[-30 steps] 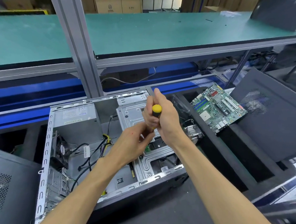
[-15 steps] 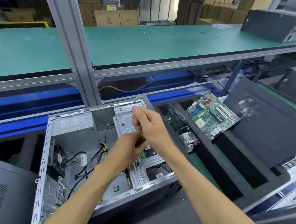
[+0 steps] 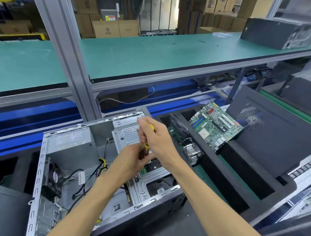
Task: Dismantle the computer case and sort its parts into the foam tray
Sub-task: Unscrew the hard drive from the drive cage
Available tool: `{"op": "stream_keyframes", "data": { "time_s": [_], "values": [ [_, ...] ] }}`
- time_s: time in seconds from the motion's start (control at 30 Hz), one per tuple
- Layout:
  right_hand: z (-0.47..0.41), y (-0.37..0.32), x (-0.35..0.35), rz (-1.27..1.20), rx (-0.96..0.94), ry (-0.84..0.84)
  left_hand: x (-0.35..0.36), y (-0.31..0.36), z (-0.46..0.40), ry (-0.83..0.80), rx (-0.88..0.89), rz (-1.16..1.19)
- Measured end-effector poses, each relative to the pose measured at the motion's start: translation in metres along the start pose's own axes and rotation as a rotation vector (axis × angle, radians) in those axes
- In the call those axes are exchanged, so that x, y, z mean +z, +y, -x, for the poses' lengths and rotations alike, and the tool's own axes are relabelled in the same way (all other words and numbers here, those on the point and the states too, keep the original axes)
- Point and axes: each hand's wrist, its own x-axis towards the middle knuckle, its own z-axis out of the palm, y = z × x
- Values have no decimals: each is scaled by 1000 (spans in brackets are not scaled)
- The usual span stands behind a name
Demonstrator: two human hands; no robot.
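The opened computer case (image 3: 66,172) is laid on its side at the left, and over its drive cage the left hand (image 3: 130,161) is curled around the lower shaft of a yellow-handled screwdriver (image 3: 147,145). The handle is gripped upright by the right hand (image 3: 157,138). At the right, a motherboard (image 3: 216,125) and a heatsink (image 3: 192,152) are lodged in the black foam tray (image 3: 238,185).

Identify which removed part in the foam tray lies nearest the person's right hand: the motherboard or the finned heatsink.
The heatsink, silver and finned, just beside the right hand's wrist. The green motherboard lies farther right.
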Motion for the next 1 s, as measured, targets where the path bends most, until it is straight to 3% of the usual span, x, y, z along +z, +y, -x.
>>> {"op": "stream_keyframes", "data": {
  "time_s": [0.17, 0.37, 0.53, 0.73, 1.0],
  "values": [
    [-2, 0, -11, -26, 21, -7, -3, -3, 3, -67, 56, -2],
    [3, 2, -10, -70, -9, -20, 5, -4, -2, 29, 4, -39],
    [1, 0, -16, -98, 24, -20, 1, -4, 2, -23, 102, 1],
    [-1, 5, -12, -100, 16, -22, 2, -8, -3, 35, 23, -17],
    [-5, 5, -16, -89, 22, -52, -9, -9, -4, -123, 51, 19]
  ]
}}
